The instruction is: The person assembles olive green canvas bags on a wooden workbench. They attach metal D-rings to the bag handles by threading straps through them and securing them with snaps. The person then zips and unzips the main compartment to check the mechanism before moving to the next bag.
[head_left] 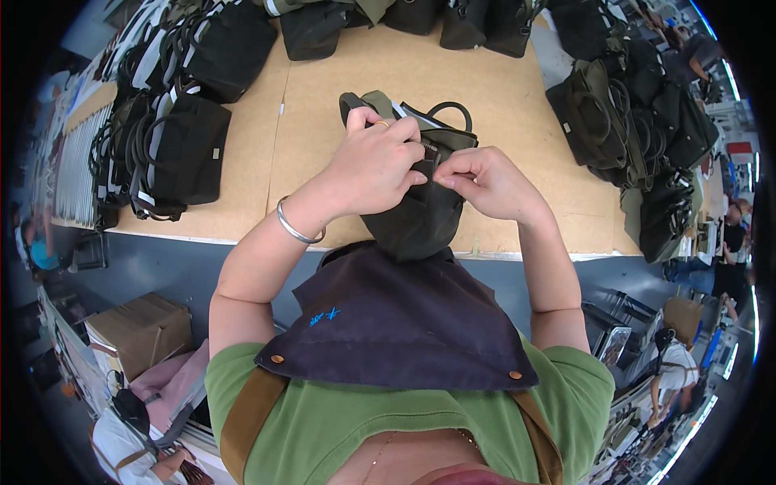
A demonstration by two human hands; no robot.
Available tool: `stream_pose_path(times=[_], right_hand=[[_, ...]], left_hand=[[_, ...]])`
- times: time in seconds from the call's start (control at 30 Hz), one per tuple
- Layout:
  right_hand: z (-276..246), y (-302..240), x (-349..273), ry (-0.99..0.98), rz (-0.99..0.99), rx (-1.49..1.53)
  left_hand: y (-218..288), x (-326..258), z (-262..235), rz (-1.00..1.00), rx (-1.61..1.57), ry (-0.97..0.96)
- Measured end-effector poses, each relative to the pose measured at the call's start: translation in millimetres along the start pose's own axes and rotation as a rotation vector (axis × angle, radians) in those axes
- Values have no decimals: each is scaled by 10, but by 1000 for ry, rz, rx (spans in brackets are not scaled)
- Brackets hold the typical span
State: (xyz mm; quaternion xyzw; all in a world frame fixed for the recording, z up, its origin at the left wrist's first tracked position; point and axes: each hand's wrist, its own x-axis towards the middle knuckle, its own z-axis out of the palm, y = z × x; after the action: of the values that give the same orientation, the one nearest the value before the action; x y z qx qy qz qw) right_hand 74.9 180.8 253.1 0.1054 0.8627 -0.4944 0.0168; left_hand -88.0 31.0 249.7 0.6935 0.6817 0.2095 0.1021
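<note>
A dark olive handbag [414,229] sits at the front edge of the table, against my apron, with its opening and a looped handle on the far side. My left hand [378,155] is curled over the upper left of the bag, gripping its fabric near the opening. On the other side, my right hand [495,184] pinches thumb and forefinger together at the bag's upper front. Whatever lies between those fingertips is too small to make out. Some white material shows inside the opening, and my left fingers cover part of the rim.
Rows of black handbags [194,149] stand along the table's left side. More dark and olive bags [586,113] are heaped at the right, and others [311,32] line the far edge. Tan board covers the table [315,89]. A cardboard box [141,331] and other people are beyond the table.
</note>
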Motion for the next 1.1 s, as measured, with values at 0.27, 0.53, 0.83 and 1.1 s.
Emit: stream_pose_path(times=[0.27, 0.53, 0.83, 1.1], right_hand=[[30, 81, -12, 13, -15, 74], [75, 154, 6, -3, 57, 294], [263, 309, 38, 115, 76, 341], [241, 397, 69, 120, 106, 539]], left_hand=[[39, -18, -8, -4, -16, 40], [73, -3, 0, -29, 5, 26], [-177, 55, 25, -44, -280, 57], [-223, 93, 83, -13, -247, 112]])
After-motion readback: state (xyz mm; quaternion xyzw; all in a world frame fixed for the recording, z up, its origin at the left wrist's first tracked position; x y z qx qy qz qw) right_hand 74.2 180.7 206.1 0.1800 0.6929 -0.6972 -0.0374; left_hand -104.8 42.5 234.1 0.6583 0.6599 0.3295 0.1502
